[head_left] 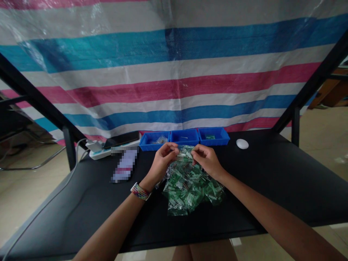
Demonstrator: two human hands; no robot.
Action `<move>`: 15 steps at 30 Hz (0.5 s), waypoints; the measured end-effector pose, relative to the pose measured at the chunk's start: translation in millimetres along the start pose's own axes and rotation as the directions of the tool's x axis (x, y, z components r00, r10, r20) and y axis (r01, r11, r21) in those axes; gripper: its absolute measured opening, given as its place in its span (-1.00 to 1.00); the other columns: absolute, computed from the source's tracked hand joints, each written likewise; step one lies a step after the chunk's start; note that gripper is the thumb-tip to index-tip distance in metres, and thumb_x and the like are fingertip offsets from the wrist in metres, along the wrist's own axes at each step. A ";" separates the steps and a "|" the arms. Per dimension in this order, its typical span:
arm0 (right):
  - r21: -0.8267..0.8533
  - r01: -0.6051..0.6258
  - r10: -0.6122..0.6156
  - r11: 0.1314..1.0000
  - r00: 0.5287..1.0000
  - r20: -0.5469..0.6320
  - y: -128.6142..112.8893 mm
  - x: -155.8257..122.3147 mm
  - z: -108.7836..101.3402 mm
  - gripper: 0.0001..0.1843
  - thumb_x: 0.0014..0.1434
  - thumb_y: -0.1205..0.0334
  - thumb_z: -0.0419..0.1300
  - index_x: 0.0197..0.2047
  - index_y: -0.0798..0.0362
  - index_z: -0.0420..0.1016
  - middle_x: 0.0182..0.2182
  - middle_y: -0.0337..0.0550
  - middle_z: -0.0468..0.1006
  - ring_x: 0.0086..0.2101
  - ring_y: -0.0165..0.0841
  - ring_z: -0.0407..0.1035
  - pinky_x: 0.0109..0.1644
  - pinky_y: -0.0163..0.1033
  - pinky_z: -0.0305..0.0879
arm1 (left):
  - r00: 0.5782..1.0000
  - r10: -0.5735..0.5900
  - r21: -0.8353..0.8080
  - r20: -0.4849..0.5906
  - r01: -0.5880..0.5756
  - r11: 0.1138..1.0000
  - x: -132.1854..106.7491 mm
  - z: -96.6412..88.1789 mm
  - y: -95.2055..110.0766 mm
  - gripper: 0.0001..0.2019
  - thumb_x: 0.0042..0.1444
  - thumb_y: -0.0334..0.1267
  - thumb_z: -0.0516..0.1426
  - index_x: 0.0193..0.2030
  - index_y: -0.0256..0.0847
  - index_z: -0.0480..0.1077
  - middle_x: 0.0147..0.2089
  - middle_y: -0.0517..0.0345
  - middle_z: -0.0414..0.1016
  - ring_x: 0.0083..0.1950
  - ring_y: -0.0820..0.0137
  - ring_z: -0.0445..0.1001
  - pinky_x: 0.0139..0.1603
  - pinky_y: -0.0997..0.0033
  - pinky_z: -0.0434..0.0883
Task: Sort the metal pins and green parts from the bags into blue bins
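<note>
left hand (164, 155) and right hand (206, 158) pinched a clear packet (186, 150). uneven pulling risked splitting it suddenly open

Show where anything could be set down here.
Tabletop is bare between the right forearm and white oval object; also between the left forearm, cable and nearer phone. Crowded: the centre, with bagged green pieces, and the blue trays behind.

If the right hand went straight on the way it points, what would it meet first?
The right hand would first push into the clear packet it pinches, then probably meet the left hand; depth is hard to judge here.
</note>
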State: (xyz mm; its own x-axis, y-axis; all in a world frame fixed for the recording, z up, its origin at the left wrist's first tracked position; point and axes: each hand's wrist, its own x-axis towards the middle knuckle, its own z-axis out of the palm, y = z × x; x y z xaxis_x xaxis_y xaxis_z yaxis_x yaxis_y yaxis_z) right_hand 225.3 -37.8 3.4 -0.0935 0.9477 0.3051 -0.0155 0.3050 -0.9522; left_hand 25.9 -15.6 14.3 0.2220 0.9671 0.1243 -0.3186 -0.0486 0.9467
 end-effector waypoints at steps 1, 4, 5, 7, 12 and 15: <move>-0.001 0.013 -0.013 1.000 1.000 -0.009 -0.9 0.3 -1.1 -0.64 0.23 -0.07 0.31 -0.40 0.02 0.41 -0.58 -0.31 0.44 -0.55 -0.40 0.41 -0.41 -0.29 0.33 | 0.999 -0.020 -0.002 0.030 0.020 1.000 -0.2 -0.1 -0.7 -0.64 -0.01 -0.19 0.46 -0.08 -0.19 0.54 -0.22 0.21 0.49 -0.28 0.47 0.50 -0.28 0.49 0.48; 0.021 0.024 -0.024 0.999 1.000 -0.015 -1.1 1.6 -3.5 -0.62 0.26 -0.12 0.29 -0.37 0.01 0.44 -0.57 -0.32 0.45 -0.55 -0.40 0.42 -0.40 -0.29 0.34 | 0.993 -0.043 0.053 0.108 0.037 0.998 -0.3 -1.0 -4.4 -0.63 0.02 -0.18 0.45 -0.06 -0.21 0.53 -0.27 0.19 0.54 -0.31 0.39 0.55 -0.23 0.36 0.54; 0.042 0.014 -0.013 0.999 1.000 -0.005 -0.2 2.1 -3.8 -0.63 0.25 -0.12 0.31 -0.34 0.01 0.45 -0.55 -0.31 0.46 -0.54 -0.40 0.43 -0.41 -0.29 0.35 | 0.992 -0.041 0.086 0.121 0.030 0.996 -0.3 -1.4 -5.6 -0.66 0.03 -0.18 0.44 -0.10 -0.23 0.53 -0.32 0.18 0.55 -0.33 0.39 0.55 -0.23 0.37 0.54; 0.095 -0.025 0.022 0.995 0.999 0.025 2.4 3.3 -3.7 -0.64 0.21 -0.12 0.35 -0.29 0.02 0.49 -0.49 -0.30 0.51 -0.53 -0.39 0.46 -0.42 -0.29 0.36 | 0.992 -0.026 0.144 0.123 0.008 0.989 -0.4 -2.1 -7.0 -0.71 0.05 -0.17 0.43 -0.18 -0.26 0.52 -0.38 0.17 0.56 -0.35 0.39 0.55 -0.24 0.39 0.52; 0.126 -0.065 0.063 0.990 0.998 0.024 6.4 6.1 -3.3 -0.66 0.14 -0.06 0.44 -0.24 0.05 0.59 -0.45 -0.24 0.59 -0.52 -0.39 0.48 -0.42 -0.28 0.39 | 0.995 -0.007 0.185 0.104 -0.013 0.983 -0.4 -1.8 -6.0 -0.72 0.06 -0.16 0.43 -0.20 -0.25 0.52 -0.39 0.16 0.59 -0.36 0.39 0.56 -0.22 0.40 0.49; 0.122 -0.058 0.056 0.991 0.998 0.017 5.7 7.3 -4.1 -0.67 0.11 -0.04 0.46 -0.28 0.06 0.62 -0.45 -0.21 0.62 -0.53 -0.38 0.49 -0.41 -0.27 0.39 | 0.995 -0.012 0.164 0.100 -0.004 0.987 -0.7 -0.9 -5.8 -0.72 0.04 -0.17 0.44 -0.21 -0.24 0.51 -0.39 0.19 0.58 -0.37 0.41 0.55 -0.23 0.41 0.49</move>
State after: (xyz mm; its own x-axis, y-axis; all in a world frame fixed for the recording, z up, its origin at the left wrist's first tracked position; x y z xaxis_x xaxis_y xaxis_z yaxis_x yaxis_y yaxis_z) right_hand 228.6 -28.8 0.3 -0.1115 0.9615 0.2510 -0.1315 0.2361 -0.9628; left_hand 26.7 -15.8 8.5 0.3173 0.9377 0.1418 -0.1645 -0.0928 0.9820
